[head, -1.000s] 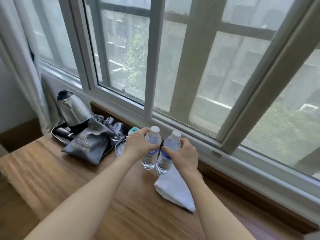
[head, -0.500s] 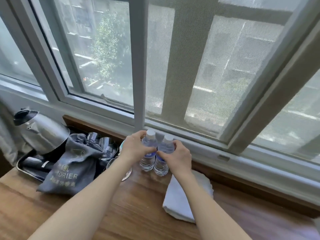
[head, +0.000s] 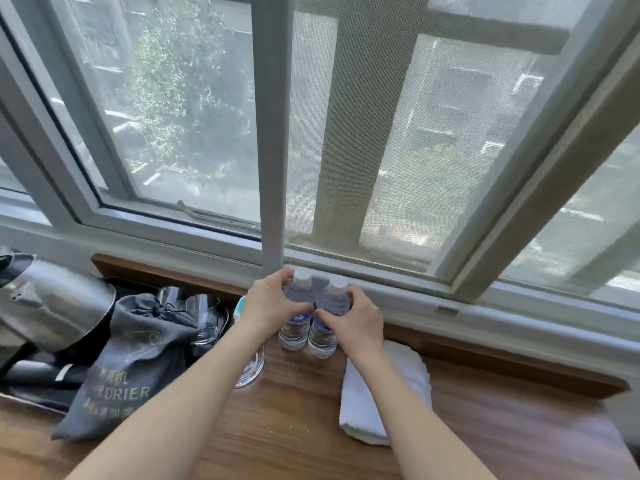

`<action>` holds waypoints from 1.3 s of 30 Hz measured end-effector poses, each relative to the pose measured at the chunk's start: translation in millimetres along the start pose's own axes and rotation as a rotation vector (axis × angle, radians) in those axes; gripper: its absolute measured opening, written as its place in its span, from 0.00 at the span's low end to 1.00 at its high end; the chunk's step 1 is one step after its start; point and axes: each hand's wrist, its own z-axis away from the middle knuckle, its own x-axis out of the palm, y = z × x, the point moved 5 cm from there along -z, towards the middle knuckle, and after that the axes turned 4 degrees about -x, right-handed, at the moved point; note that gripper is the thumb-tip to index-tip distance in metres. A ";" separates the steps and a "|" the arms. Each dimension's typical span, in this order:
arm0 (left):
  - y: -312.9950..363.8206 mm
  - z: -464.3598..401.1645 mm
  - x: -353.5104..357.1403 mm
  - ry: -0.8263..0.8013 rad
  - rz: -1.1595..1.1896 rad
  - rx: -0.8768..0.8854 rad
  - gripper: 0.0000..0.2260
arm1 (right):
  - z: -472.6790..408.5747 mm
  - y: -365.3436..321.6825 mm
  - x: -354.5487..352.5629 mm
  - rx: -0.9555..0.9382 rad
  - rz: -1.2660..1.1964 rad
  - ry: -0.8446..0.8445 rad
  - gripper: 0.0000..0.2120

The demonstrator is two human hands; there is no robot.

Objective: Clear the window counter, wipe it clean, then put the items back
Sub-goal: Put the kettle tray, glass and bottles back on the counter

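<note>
Two small clear plastic water bottles with white caps stand upright, touching side by side, at the far edge of the brown wooden table [head: 502,427] under the window. The left hand [head: 268,303] curls its fingers round the left bottle [head: 294,327], and the right hand [head: 356,318] round the right bottle [head: 323,336]. Each bottle's long axis is vertical, so letting go probably means opening the fingers sideways; a folded white cloth [head: 360,407] lies just beside the right wrist.

This looks like a hotel guest room. At 9 o'clock on the wooden worktop [head: 284,441] a dark tray [head: 31,401] carries a steel kettle [head: 59,306], upturned drinking glasses [head: 204,317] and a grey drawstring bag [head: 128,368] printed "DRIER". Toward 12 o'clock two small water bottles [head: 294,327] stand against a wide window [head: 194,109] looking down on trees and buildings, with a folded white cloth [head: 367,403] at 3 o'clock.
</note>
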 end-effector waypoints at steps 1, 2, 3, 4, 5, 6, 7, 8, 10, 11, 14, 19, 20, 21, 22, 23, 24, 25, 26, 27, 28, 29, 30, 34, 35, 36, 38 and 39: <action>-0.1 0.0 0.9 -0.007 -0.001 0.006 0.30 | 0.9 0.9 0.1 0.001 -0.012 0.005 0.24; 0.3 0.7 1.3 -0.018 0.004 0.016 0.30 | 1.8 1.5 -0.3 0.004 -0.020 0.009 0.25; 0.9 1.4 1.5 -0.030 0.009 0.027 0.30 | 2.1 2.9 -0.3 0.007 -0.026 0.013 0.26; 1.5 2.5 1.5 -0.040 0.017 0.036 0.30 | 2.5 3.8 -0.5 0.007 -0.026 0.015 0.27; 1.0 2.9 1.4 -0.047 0.018 0.041 0.30 | 2.9 4.8 -0.3 0.009 -0.027 0.014 0.28; 0.6 3.3 0.8 -0.050 0.016 0.047 0.29 | 3.4 5.1 -0.2 0.012 -0.030 0.008 0.30; -0.3 3.4 0.4 -0.055 0.009 0.050 0.29 | 3.9 5.2 0.4 0.015 -0.040 -0.002 0.31; -0.7 3.0 -0.3 -0.061 0.004 0.051 0.28 | 4.3 4.7 0.4 0.017 -0.050 -0.010 0.32; -2.7 1.7 -1.0 -0.081 -0.005 0.033 0.28 | 3.8 4.8 0.2 0.018 -0.055 -0.022 0.33; -3.5 1.4 -1.6 -0.088 -0.010 0.024 0.29 | 3.1 5.5 0.1 0.019 -0.052 -0.028 0.33; -4.7 3.2 -4.4 -0.092 -0.006 0.019 0.29 | 3.1 4.3 -2.2 0.017 -0.051 -0.055 0.36; -1.4 8.7 -6.8 -0.100 -0.038 0.029 0.31 | 6.6 2.6 -7.9 0.001 -0.122 -0.087 0.30; 1.1 9.7 -7.7 -0.101 -0.048 0.036 0.32 | 6.4 0.4 -10.3 -0.002 -0.126 -0.095 0.28; 4.3 10.3 -8.8 -0.099 -0.049 0.042 0.33 | 5.1 -1.9 -12.8 -0.013 -0.136 -0.109 0.26; 7.4 10.0 -10.4 -0.093 -0.043 0.049 0.35 | 4.2 -4.9 -15.6 -0.019 -0.146 -0.127 0.23; 10.9 9.3 -12.5 -0.084 -0.031 0.055 0.35 | 2.7 -6.7 -17.3 -0.017 -0.158 -0.142 0.22; 14.3 8.5 -14.4 -0.074 -0.018 0.062 0.35 | 1.7 -8.6 -18.8 -0.009 -0.159 -0.154 0.24; 16.9 7.8 -16.4 -0.064 -0.005 0.065 0.33 | -0.2 -8.5 -18.9 0.001 -0.155 -0.154 0.27; 18.8 7.0 -17.8 -0.056 0.005 0.068 0.32 | -2.0 -8.1 -18.6 0.011 -0.127 -0.145 0.30; 19.3 6.4 -18.5 -0.052 0.009 0.062 0.31 | -4.0 -7.3 -17.5 0.017 -0.099 -0.133 0.32; 18.9 6.1 -18.4 -0.055 0.005 0.053 0.30 | -4.5 -7.9 -16.8 0.030 -0.074 -0.131 0.32; 17.8 6.1 -17.6 -0.063 -0.005 0.040 0.30 | -4.7 -8.1 -15.5 0.038 -0.065 -0.137 0.32; 16.4 6.3 -16.5 -0.073 -0.017 0.029 0.29 | -4.7 -8.6 -14.1 0.040 -0.063 -0.151 0.30; 12.9 7.2 -14.1 -0.093 -0.032 0.002 0.27 | -3.2 -13.2 -12.9 0.027 -0.094 -0.239 0.21; 13.7 7.2 -14.4 -0.092 -0.034 0.005 0.26 | -3.7 -13.4 -13.6 0.026 -0.091 -0.241 0.20; 13.8 6.7 -14.3 -0.092 -0.036 0.007 0.24 | -4.7 -12.2 -13.8 0.028 -0.081 -0.233 0.19; 14.0 5.9 -14.2 -0.094 -0.039 0.010 0.23 | -5.6 -13.7 -16.4 0.030 -0.054 -0.191 0.19; 14.6 6.0 -14.8 -0.092 -0.041 0.012 0.23 | -5.7 -13.8 -17.0 0.031 -0.035 -0.170 0.21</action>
